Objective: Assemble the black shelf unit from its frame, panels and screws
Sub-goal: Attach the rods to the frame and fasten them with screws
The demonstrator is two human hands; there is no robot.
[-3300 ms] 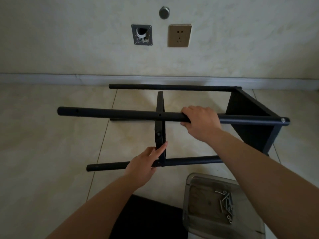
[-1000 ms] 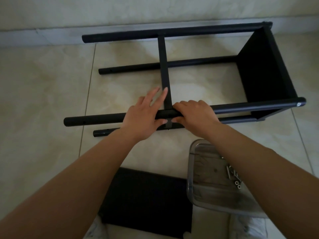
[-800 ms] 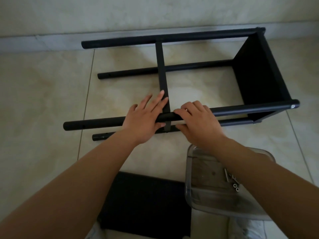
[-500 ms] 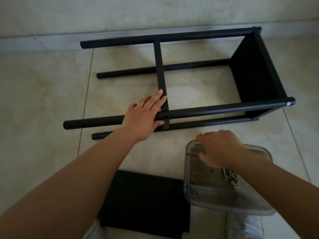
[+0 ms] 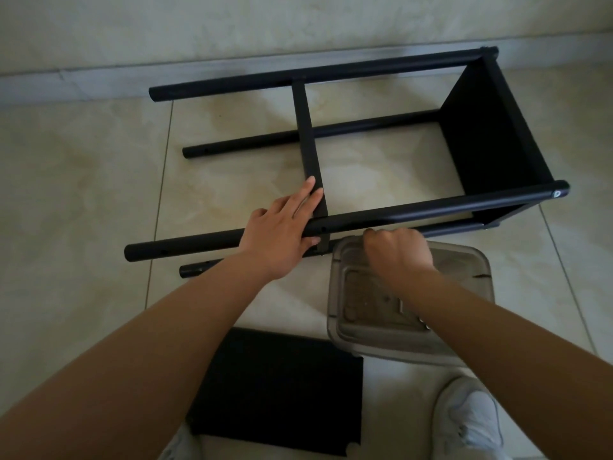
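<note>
The black shelf frame [image 5: 391, 214] lies on its side on the tiled floor, with one panel [image 5: 491, 134] fixed at its right end. A narrow middle panel [image 5: 306, 137] crosses between the tubes. My left hand [image 5: 282, 234] rests on the near upper tube, fingers straight along the middle panel's near end. My right hand [image 5: 398, 250] is curled over the far rim of the clear plastic container [image 5: 464, 327]; its fingertips are hidden. A few screws [image 5: 423, 322] show in the container beside my forearm. A loose black panel [image 5: 278, 393] lies flat by my feet.
The wall and skirting board [image 5: 99, 84] run just behind the frame. Open floor tiles lie to the left. My white shoe [image 5: 471, 423] stands at the bottom right, beside the loose panel and under the container's near edge.
My right hand left the near tube, reached into the container, then came to its far rim; the container now lies closer to the frame. My left hand stayed on the tube.
</note>
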